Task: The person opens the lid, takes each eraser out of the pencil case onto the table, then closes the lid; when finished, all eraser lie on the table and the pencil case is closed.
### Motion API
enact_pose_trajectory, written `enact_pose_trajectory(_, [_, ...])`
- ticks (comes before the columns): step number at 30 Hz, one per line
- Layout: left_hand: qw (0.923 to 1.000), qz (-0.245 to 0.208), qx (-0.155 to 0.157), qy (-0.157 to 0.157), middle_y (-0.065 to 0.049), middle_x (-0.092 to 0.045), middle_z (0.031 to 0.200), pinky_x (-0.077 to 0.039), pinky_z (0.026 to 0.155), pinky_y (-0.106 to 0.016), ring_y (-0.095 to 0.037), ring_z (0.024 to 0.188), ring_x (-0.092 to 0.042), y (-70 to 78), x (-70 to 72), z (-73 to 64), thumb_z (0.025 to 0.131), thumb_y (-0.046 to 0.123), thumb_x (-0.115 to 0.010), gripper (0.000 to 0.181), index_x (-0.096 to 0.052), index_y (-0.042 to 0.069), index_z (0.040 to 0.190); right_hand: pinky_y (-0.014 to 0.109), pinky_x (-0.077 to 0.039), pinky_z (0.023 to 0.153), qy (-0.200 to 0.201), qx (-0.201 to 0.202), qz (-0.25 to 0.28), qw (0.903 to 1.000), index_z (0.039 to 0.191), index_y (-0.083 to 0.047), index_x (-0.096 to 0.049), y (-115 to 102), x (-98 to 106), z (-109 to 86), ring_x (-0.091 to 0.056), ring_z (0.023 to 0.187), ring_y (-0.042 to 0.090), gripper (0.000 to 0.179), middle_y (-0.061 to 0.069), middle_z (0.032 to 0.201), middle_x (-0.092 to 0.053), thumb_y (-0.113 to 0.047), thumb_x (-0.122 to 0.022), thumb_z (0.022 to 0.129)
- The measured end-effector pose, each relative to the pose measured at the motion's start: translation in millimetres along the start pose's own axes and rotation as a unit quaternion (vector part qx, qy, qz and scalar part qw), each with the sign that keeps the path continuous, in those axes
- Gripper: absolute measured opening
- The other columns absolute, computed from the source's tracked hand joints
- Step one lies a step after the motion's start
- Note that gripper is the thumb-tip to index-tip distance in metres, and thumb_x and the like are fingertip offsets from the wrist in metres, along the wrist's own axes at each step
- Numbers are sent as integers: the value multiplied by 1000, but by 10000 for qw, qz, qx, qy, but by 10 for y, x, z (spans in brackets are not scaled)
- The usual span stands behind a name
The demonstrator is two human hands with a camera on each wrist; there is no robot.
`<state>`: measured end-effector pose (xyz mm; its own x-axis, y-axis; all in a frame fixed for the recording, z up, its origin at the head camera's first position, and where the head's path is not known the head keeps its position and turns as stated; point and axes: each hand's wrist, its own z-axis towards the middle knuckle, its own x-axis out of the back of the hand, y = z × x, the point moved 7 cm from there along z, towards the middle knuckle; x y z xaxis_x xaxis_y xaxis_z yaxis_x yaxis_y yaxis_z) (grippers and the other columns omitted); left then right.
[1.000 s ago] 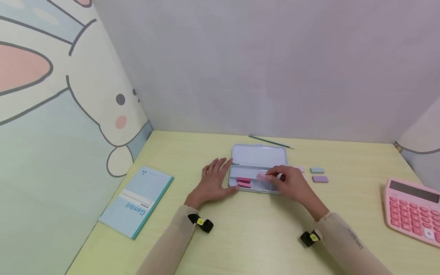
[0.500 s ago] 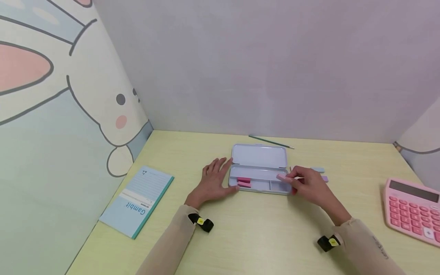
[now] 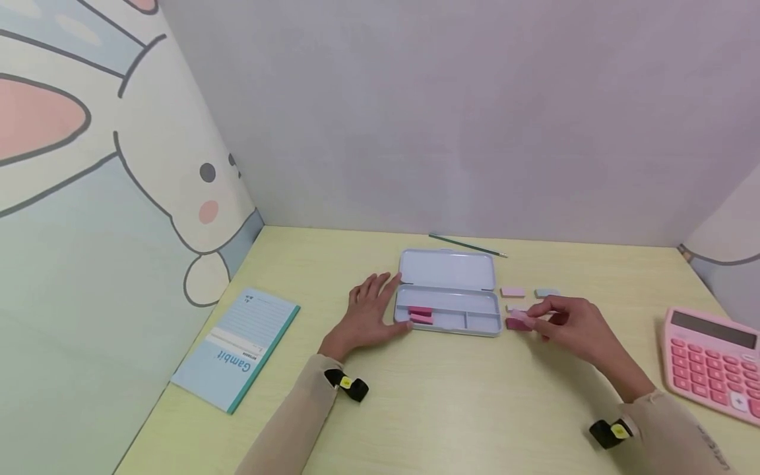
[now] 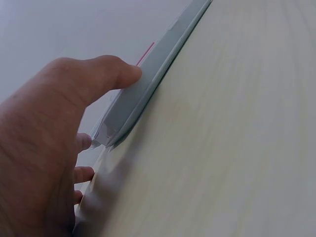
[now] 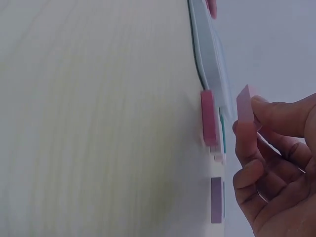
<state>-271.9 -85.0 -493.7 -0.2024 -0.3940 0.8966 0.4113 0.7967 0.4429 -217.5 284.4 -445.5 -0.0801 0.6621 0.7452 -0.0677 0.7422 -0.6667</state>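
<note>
Just right of the open lilac pencil case [image 3: 448, 269], our right hand [image 3: 572, 323] pinches a pale pink eraser-like block [image 5: 244, 104] between thumb and forefinger, the other fingers loosely curled. The right wrist view shows the block raised off the table [image 5: 98, 123], apart from a darker pink block [image 5: 209, 118]. We judge it light and firm, with a little give if it is rubber, more grippy than slippery and unlikely to break. Its long sides, near the middle, should suit our pinch best; held near one end, as now, it could swivel. Our left hand [image 3: 371, 315] lies with fingers spread at the case's left end, thumb against its front wall, gripping nothing.
</note>
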Motion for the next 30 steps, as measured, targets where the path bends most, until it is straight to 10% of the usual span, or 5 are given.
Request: enact_pose_trajectory(30, [10000,-24,49,-27,-11,-23,179,-15,131,-68,-39,169,-12,12,15,-6,93,68,-61,101,-18,26,174,21,-52,69,254,706,-1096,9911,94,-22,-79,460,238,-124,-51,79,-14,19,2,95,-78,-5,-84,88])
